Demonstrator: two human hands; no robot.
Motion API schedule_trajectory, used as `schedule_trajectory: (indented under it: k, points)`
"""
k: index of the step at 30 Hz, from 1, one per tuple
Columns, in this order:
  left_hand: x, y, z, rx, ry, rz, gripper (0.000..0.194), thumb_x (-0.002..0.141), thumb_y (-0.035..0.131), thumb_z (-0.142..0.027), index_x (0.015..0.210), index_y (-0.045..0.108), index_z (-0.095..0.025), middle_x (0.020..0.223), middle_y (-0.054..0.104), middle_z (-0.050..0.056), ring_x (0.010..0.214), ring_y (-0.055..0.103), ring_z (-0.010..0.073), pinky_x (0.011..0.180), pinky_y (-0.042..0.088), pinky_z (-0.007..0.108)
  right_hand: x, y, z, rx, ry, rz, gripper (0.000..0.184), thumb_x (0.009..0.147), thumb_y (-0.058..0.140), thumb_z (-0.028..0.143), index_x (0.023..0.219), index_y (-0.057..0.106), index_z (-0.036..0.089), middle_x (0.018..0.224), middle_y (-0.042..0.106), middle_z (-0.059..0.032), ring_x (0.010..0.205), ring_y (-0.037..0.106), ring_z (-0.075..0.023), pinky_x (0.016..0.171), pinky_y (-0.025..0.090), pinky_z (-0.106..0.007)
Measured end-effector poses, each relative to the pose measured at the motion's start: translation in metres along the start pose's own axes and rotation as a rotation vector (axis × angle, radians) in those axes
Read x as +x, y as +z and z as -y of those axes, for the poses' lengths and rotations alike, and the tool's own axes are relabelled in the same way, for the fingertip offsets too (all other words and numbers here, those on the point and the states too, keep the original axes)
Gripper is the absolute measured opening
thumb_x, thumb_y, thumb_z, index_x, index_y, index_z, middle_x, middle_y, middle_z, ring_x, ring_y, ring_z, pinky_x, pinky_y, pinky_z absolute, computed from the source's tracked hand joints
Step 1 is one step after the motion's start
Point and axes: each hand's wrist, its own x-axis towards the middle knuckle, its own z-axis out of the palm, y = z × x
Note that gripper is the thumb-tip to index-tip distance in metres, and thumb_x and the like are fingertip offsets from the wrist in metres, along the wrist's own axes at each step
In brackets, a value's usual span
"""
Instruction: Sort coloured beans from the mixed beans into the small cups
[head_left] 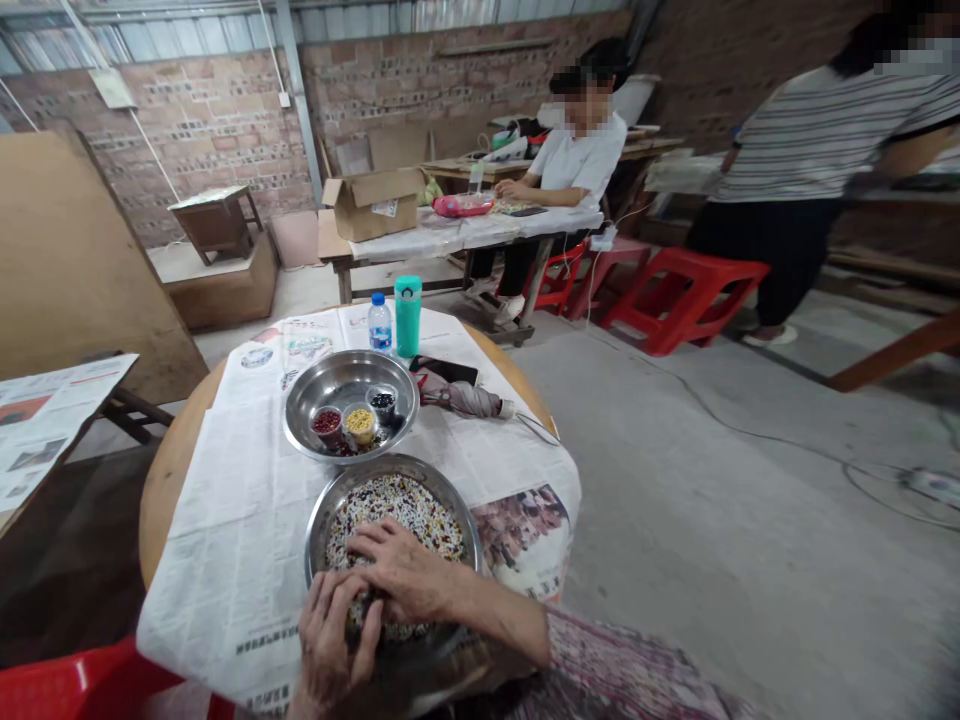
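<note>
A steel bowl (324, 520) full of mixed beans (405, 505) sits on the newspaper-covered round table in front of me. My right hand (401, 570) lies flat on the beans at the near side, fingers spread and pointing left. My left hand (334, 640) rests beside it at the bowl's near rim, fingers apart and touching the beans, partly under the right hand. Behind stands a second steel bowl (300, 405) holding three small cups: red beans (327, 422), yellow beans (361, 421) and black beans (382, 401).
A small water bottle (380, 323), a teal tumbler (408, 315), a dark phone (444, 370) and a folded umbrella (461, 398) lie at the table's far side. Red stools (679, 285) stand on the concrete floor. One person sits at a far table; another stands right.
</note>
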Motion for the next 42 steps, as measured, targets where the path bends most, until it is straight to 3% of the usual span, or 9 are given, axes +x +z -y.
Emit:
schedule_trajectory:
  k: [4,11,15,20,28,32,36,39,42]
  points:
    - [0.0,0.001,-0.001,0.005,0.01,0.045,0.011,0.089,0.056,-0.011,0.094,0.059,-0.019,0.084,0.066,0.003,0.081,0.062,0.0183,0.079,0.05,0.033,-0.015,-0.003,-0.013,-0.037,0.099,-0.066,0.023,0.087,0.063,0.037,0.105,0.067,0.022,0.134,0.055,-0.0078,0.127,0.042,-0.0255,0.102,0.037,-0.044]
    - [0.001,0.001,0.0,0.007,0.006,0.083,0.011,0.089,0.053,-0.011,0.089,0.059,-0.02,0.081,0.067,0.002,0.077,0.063,0.0181,0.077,0.05,0.033,-0.018,-0.013,-0.023,-0.138,0.449,-0.106,0.019,0.091,0.054,0.02,0.106,0.066,0.019,0.129,0.058,-0.0109,0.119,0.05,-0.0266,0.096,0.044,-0.042]
    - [-0.001,0.001,0.001,0.022,0.003,0.091,0.013,0.09,0.052,-0.011,0.089,0.059,-0.021,0.081,0.068,0.002,0.076,0.064,0.0179,0.079,0.05,0.034,-0.027,-0.021,-0.016,-0.119,0.56,-0.041,0.026,0.09,0.06,0.033,0.11,0.064,0.018,0.119,0.061,-0.0124,0.115,0.053,-0.0294,0.092,0.048,-0.044]
    - [-0.002,0.002,0.0,0.029,-0.007,0.101,0.012,0.091,0.051,-0.012,0.091,0.06,-0.02,0.081,0.068,0.003,0.078,0.064,0.0183,0.08,0.05,0.035,-0.041,-0.018,0.002,0.098,0.537,-0.003,0.054,0.076,0.077,0.039,0.122,0.057,0.02,0.12,0.058,-0.0113,0.111,0.056,-0.0281,0.088,0.051,-0.039]
    - [-0.002,0.0,-0.005,0.018,-0.091,0.021,0.019,0.089,0.053,-0.016,0.107,0.057,-0.018,0.098,0.064,0.008,0.092,0.063,0.021,0.083,0.055,0.038,-0.013,0.021,0.021,0.253,0.23,0.011,0.031,0.079,0.053,0.003,0.104,0.061,0.017,0.105,0.06,-0.0067,0.097,0.057,-0.0184,0.084,0.048,-0.029]
    - [-0.007,0.0,-0.005,0.019,-0.133,-0.013,0.029,0.087,0.056,-0.019,0.115,0.053,-0.016,0.106,0.06,0.011,0.101,0.06,0.0232,0.087,0.055,0.04,0.011,0.016,0.006,0.191,0.15,-0.05,0.018,0.089,0.05,0.01,0.097,0.064,0.018,0.099,0.062,-0.0071,0.096,0.054,-0.0198,0.084,0.048,-0.032]
    - [-0.008,0.0,-0.006,0.013,-0.149,0.009,0.03,0.087,0.057,-0.02,0.116,0.052,-0.016,0.108,0.058,0.013,0.102,0.059,0.0242,0.087,0.054,0.041,0.033,0.002,-0.005,0.053,0.288,-0.137,0.019,0.094,0.049,0.019,0.103,0.066,0.019,0.106,0.063,-0.0091,0.105,0.051,-0.0239,0.09,0.046,-0.038]
    - [-0.006,-0.001,-0.008,-0.001,-0.151,0.03,0.03,0.088,0.056,-0.019,0.117,0.052,-0.017,0.109,0.059,0.012,0.103,0.059,0.0245,0.089,0.053,0.042,0.042,0.002,-0.007,0.009,0.336,-0.107,0.03,0.09,0.059,0.031,0.117,0.063,0.017,0.123,0.06,-0.0127,0.116,0.047,-0.0303,0.097,0.042,-0.047]
    - [-0.003,-0.002,-0.009,-0.026,-0.152,0.035,0.03,0.087,0.056,-0.02,0.117,0.052,-0.017,0.108,0.06,0.012,0.103,0.059,0.0241,0.089,0.052,0.041,0.037,0.007,-0.005,0.053,0.201,-0.035,0.04,0.085,0.064,0.031,0.123,0.06,0.019,0.133,0.055,-0.0132,0.122,0.045,-0.0305,0.101,0.039,-0.049]
